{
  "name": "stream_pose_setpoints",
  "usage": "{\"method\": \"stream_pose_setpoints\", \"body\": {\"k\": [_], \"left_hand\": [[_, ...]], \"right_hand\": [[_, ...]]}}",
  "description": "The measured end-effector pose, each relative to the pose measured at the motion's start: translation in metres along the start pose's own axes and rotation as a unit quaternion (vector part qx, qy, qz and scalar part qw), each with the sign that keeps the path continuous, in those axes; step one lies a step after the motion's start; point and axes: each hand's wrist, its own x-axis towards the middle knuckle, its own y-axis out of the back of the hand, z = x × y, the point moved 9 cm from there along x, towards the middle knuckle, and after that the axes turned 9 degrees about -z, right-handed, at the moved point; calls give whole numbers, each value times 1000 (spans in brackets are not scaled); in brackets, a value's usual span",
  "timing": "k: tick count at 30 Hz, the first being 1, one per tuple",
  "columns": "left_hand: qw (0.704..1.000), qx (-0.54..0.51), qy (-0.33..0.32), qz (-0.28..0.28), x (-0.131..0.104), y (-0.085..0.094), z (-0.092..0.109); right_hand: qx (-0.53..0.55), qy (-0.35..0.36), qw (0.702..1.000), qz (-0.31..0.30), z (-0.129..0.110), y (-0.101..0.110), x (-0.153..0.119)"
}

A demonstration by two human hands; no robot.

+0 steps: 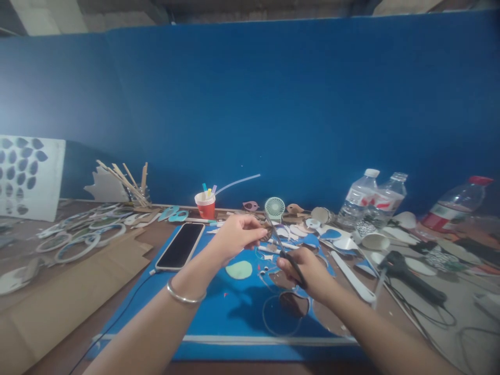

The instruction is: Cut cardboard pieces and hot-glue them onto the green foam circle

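Note:
My left hand [237, 237], with a silver bangle at the wrist, pinches a small dark brown piece [267, 233] between thumb and fingertips. What kind of piece it is I cannot make out. My right hand [307, 268] is closed around the black handles of a pair of scissors [291, 261]. The blades point up and away, close beside the piece; whether they touch it is unclear. Below the hands, a pale green rounded cutout [239, 270] lies on the blue mat [203, 317]. Right of it are a brown cutout [294, 304] and clear round outlines.
A phone [180, 247] with a cable lies left on the mat. Behind stand a red paper cup [205, 207] and a small green fan [275, 208]. Bottles [358, 197], a glue gun [414, 278] and scraps crowd the right; rings [78, 247] and brown cardboard [78, 297] fill the left.

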Motion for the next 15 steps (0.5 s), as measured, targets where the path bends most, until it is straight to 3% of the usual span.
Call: {"method": "stream_pose_setpoints", "body": {"k": [6, 15], "left_hand": [[999, 24, -15, 34, 0, 6, 1], [999, 38, 1, 2, 0, 0, 0]], "right_hand": [[13, 1, 1000, -3, 2, -1, 0], [55, 49, 996, -59, 3, -11, 2]]}}
